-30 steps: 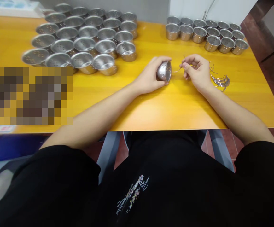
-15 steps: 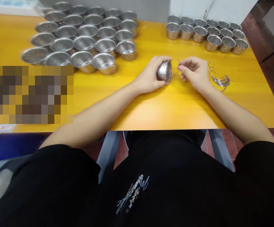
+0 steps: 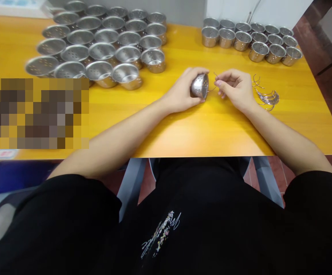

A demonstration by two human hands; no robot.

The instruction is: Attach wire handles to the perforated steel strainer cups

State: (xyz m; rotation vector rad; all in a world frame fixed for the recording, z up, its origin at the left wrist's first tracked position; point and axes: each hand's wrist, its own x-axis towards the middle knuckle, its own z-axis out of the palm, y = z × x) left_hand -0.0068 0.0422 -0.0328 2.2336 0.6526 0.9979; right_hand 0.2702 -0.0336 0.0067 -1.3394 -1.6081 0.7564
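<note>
My left hand point(image 3: 183, 91) is wrapped round a small perforated metal cup point(image 3: 200, 86), tipped on its side with its mouth facing right. Between the thumb and fingers of my right hand point(image 3: 234, 88) is a thin curved wire handle point(image 3: 215, 74). One end of the wire reaches the cup's rim; whether it passes through a hole is too small to tell. Just right of that hand, a pile of similar curved wire handles point(image 3: 269, 98) lies on the yellow table point(image 3: 206, 133).
Rows of perforated metal cups point(image 3: 127, 74) stand at the back left, and a second group of cups point(image 3: 259, 50) at the back right. A pixelated patch covers the table's left side. A white box point(image 3: 17, 11) sits in the far left corner.
Almost nothing differs. Both hands hold the same cup and wire in nearly the same place; the view has shifted very slightly.
</note>
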